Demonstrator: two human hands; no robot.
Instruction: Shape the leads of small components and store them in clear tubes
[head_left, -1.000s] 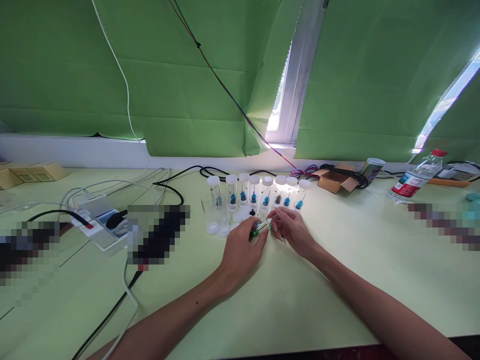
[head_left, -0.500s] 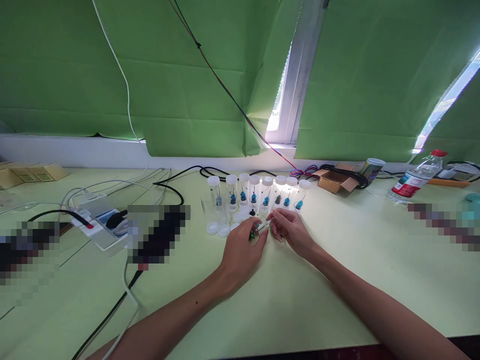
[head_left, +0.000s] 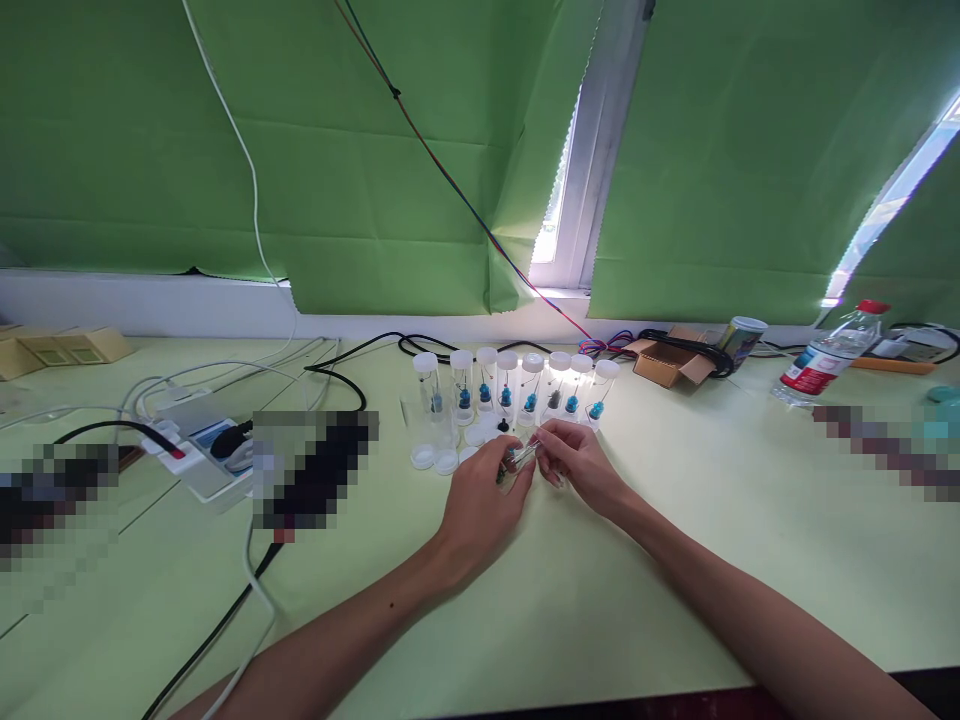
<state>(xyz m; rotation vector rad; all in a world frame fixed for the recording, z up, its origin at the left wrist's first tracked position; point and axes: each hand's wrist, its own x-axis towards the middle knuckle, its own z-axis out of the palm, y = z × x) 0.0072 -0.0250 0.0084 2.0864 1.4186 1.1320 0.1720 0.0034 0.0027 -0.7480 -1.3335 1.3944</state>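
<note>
Open counter [head_left: 750,490] stretches right of the right hand [head_left: 581,465], leaving a wide sideways path toward the bottle [head_left: 817,365]. Between the forearms the near side is free too. Straight ahead, the row of capped tubes [head_left: 508,378] bars the far side with only narrow gaps, and loose lids [head_left: 423,457] lie left of the fingers. Farther left, the power strip [head_left: 206,470], a blurred dark object [head_left: 319,475] and trailing cables [head_left: 259,588] obstruct passage.
</note>
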